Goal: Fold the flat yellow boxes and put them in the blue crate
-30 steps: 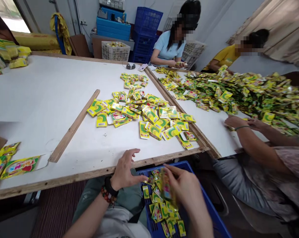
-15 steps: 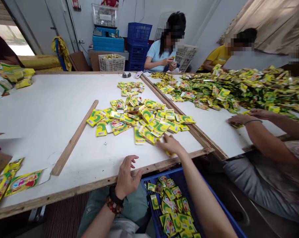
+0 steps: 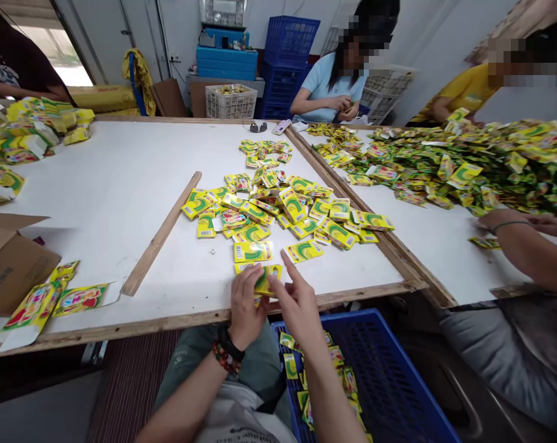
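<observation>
The person's left hand curls its fingers around a small bunch of foil sachets at the near edge of the white tabletop. The sachets are flat, glossy and squarish, yellow with green arcs, and have crimped seams. The right hand sits just beside it, with the index finger extended and the other fingers loosely parted against the same bunch; whether they grip it cannot be told. A black wristband and red beads circle the left wrist. A loose pile of sachets spreads mid-table beside a narrow wooden strip. Below the edge, a blue plastic crate holds more sachets.
</observation>
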Action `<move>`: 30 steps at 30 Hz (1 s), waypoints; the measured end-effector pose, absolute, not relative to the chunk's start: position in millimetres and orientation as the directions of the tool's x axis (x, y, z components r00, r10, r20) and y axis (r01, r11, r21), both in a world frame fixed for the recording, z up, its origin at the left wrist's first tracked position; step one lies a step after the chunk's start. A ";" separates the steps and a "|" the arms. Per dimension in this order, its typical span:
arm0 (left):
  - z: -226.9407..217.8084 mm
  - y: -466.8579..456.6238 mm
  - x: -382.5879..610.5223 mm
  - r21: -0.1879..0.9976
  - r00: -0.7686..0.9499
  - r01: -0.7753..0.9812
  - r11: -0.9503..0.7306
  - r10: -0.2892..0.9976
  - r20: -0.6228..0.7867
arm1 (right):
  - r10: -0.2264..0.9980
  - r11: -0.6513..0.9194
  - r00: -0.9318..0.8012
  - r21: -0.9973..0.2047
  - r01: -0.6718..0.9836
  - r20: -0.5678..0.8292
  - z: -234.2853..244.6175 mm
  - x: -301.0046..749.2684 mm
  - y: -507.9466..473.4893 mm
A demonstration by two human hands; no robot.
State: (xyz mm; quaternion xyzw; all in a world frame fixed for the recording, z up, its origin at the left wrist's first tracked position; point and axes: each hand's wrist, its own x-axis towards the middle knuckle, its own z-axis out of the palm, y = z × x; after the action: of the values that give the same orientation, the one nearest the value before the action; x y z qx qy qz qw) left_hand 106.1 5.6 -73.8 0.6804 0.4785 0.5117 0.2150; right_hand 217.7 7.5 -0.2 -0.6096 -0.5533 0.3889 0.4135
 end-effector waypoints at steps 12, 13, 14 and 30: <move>-68.5 -3.7 89.3 0.950 -0.040 0.260 -0.172 0.981 0.188 | 0.980 -0.090 0.191 -0.973 0.213 -0.049 -16.3 214.1 4.2; -71.4 -5.5 92.1 0.935 -0.068 0.301 -0.189 0.973 0.219 | 0.970 -0.099 0.236 -0.978 0.186 -0.054 -17.0 210.7 3.7; -74.4 -7.0 94.2 0.916 -0.075 0.345 -0.207 0.966 0.247 | 0.967 -0.107 0.246 -0.981 0.163 -0.065 -16.9 208.6 3.3; -83.5 -5.3 94.9 0.841 0.002 0.454 -0.294 0.944 0.329 | 0.987 0.131 -0.109 -0.978 0.161 0.114 -21.7 201.5 -4.1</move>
State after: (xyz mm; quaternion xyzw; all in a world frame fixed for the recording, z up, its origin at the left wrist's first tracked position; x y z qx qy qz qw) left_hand 94.9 -5.3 -83.5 0.6568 0.5321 0.4645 0.2640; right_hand 201.5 -4.1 -21.7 -0.4829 -0.5943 0.4486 0.4607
